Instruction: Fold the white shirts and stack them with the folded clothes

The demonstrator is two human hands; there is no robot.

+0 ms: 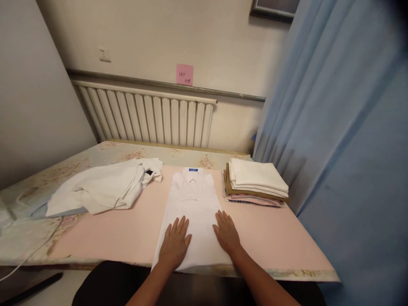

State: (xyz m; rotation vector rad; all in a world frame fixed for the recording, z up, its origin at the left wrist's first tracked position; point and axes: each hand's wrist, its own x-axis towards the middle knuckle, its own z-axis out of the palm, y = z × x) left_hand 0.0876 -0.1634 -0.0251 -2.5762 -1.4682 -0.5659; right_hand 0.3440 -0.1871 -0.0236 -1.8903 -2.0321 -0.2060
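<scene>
We see the white shirt [193,202] lying flat at the middle of the bench [287,274], its hem reaching the front edge. The blue label [193,170] at its collar is too small for us to read. The left hand [174,244] and the right hand [228,234] rest flat upon the shirt, fingers a little spread, gripping nothing. Beyond the back edge, a pink note [185,75] bears handwriting, which we cannot surely read.

1. Soft, slightly dim light, faint shadows.
2. White shirt [193,204] bright, fabric detail washed out.
3. Curtain [331,127] darker toward bottom; top-right corner blacked out.
4. Wide-angle stretch at edges, slightly soft overall.
</scene>
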